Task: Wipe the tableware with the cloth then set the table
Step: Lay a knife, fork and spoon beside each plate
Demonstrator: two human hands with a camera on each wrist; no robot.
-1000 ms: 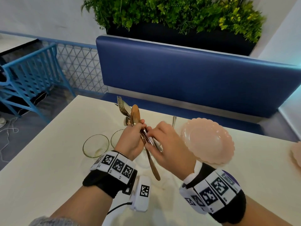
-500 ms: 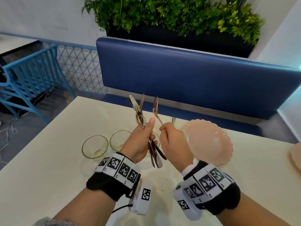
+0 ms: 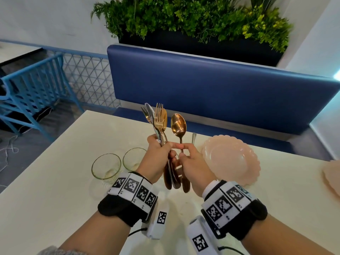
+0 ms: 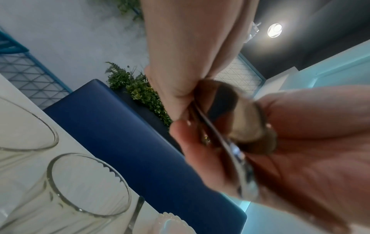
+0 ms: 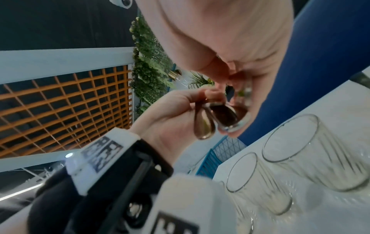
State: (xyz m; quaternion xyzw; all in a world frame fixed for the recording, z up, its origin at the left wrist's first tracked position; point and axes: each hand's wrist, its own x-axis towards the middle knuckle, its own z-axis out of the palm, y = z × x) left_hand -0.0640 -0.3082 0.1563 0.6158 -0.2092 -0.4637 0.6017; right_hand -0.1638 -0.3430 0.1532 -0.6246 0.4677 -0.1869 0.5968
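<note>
No brand name or readable word shows anywhere; the only markings are black-and-white square code tags on the bands [image 3: 135, 188] strapped round both wrists and on the small white camera boxes below them.

The left hand [image 3: 156, 159] is raised above the table [image 3: 55, 181], fingers curled round a bundle of cutlery [image 3: 157, 124] held upright: a gold fork, a silver knife and at least one more piece, heads up and handles hanging below the fist. The right hand [image 3: 193, 162] sits just beside it, thumb and forefinger pinching the stem of a copper-coloured spoon [image 3: 178, 124], which stands upright with its bowl a little apart from the bundle. From the wrist views the handles' rounded ends show between the two palms, blurred.

On the cream table, two empty clear glasses [image 3: 106, 166] stand side by side left of the hands, near each other. A pink scalloped plate [image 3: 231, 161] lies to the right of the hands, and the edge of another pink plate [image 3: 331, 173] shows at the far right. One more piece of silver cutlery [image 3: 194, 138] lies behind the hands, next to the plate; its kind cannot be told.

Behind the table runs a blue padded bench [image 3: 202, 85], topped by a dark planter of green leaves [image 3: 184, 19]. A blue slatted chair [image 3: 33, 85] stands on the left.
</note>
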